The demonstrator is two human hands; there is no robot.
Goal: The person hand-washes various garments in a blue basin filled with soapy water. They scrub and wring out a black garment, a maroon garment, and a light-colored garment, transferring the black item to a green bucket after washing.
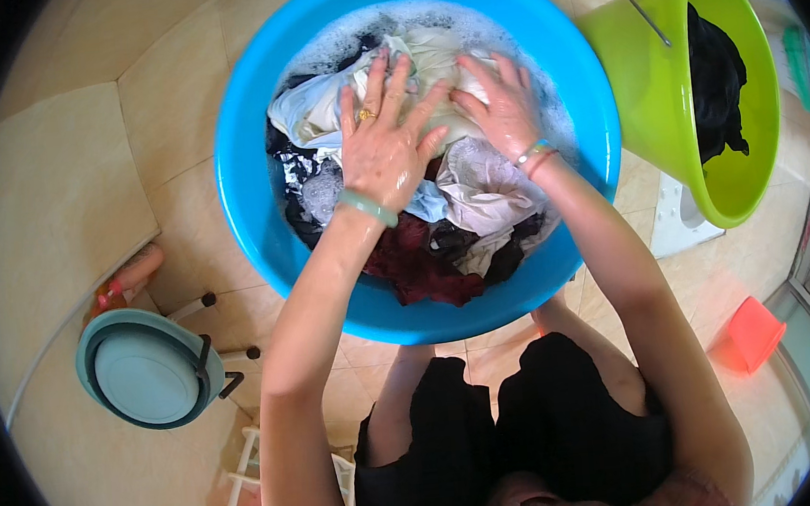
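The left hand (pixel 385 145) lies widely spread, the right hand (pixel 506 107) more loosely so, both upon wet, pale cloth garments (pixel 306 110), perhaps to press them; no firm grip is visible. A round blue plastic basin (pixel 248 218) keeps these garments and white soapy foam (pixel 405 13) together.

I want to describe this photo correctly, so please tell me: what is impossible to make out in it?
All in the head view:
- Palms of the left hand and right hand: hidden by the hands' own backs.
- Bottom of the blue basin: covered by wet clothes and suds.
- Full extent of the dark cloth: the green bucket hides part.
- Whole shape of the white object: same bucket covers it partly.
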